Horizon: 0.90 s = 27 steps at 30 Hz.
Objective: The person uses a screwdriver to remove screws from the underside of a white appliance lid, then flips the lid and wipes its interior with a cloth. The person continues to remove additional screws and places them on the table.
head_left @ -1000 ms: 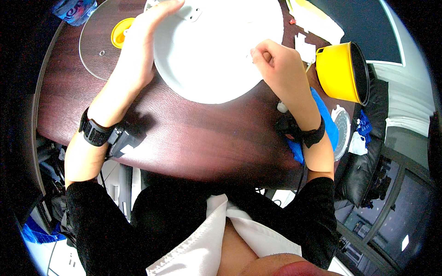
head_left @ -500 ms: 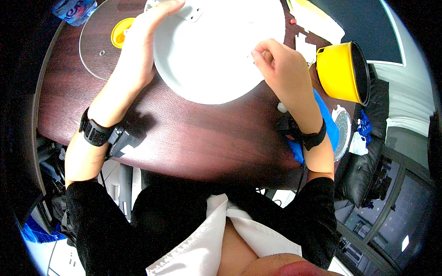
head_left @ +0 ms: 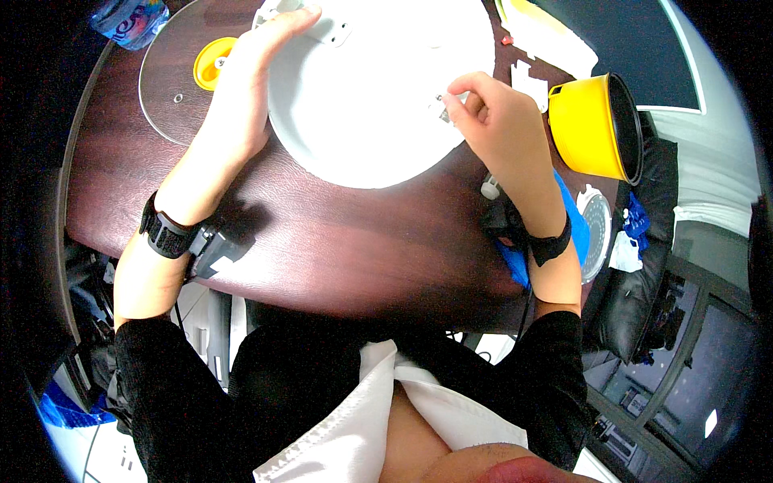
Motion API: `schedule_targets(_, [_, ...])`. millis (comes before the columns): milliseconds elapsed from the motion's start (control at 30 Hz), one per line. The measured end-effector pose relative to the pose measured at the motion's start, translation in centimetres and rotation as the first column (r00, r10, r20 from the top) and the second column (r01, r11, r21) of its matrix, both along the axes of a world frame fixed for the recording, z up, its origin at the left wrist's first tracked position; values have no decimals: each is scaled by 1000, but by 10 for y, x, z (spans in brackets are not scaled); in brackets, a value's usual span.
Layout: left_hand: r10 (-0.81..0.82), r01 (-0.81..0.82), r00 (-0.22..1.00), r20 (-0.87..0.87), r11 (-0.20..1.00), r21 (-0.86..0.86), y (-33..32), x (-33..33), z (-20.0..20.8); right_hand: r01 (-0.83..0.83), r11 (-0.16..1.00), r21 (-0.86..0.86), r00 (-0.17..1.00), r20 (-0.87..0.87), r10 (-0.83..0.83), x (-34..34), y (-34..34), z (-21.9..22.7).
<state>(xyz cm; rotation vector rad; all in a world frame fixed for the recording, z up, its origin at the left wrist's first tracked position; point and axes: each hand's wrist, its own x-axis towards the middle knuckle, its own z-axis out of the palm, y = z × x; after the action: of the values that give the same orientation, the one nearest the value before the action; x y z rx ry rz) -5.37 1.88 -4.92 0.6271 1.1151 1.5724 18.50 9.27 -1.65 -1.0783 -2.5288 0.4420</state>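
Observation:
A large white round dish-shaped part (head_left: 378,88) lies on the dark wooden table (head_left: 322,241). My left hand (head_left: 245,88) rests flat against its left rim and steadies it. My right hand (head_left: 499,125) is at the part's right side, with fingers pinched on a small metal piece (head_left: 445,106) against the white surface. Both wrists wear black bands.
A clear round disc (head_left: 173,88) with a yellow cap (head_left: 211,63) lies at the left rear. A yellow pot (head_left: 596,125) stands to the right, with a blue item (head_left: 576,221) and a small white knob (head_left: 490,188) near my right wrist. White papers (head_left: 547,36) lie behind.
My right hand has shifted slightly on the white part's right side; the left hand stays on the rim.

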Motion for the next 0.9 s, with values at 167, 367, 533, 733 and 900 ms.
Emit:
schedule_targets(167, [20, -20, 1000, 16, 1000, 0, -1, 0, -1, -106, 988, 112, 994, 40, 102, 0, 2, -8])
schedule_targets(367, [34, -34, 999, -1, 999, -8, -1, 2, 1, -99, 979, 180, 995, 38, 94, -3, 3, -15])
schedule_targets(533, [28, -28, 999, -15, 1000, -12, 0, 0, -1, -90, 974, 208, 991, 118, 66, -3, -1, -9])
schedule_targets(733, [13, -14, 1000, -11, 1000, -21, 0, 3, 3, -112, 970, 218, 983, 167, 76, -3, 1, -13])
schedule_targets(900, [25, -25, 1000, -1, 1000, -3, 0, 1, -1, -50, 989, 142, 995, 87, 38, -5, 1, -18])
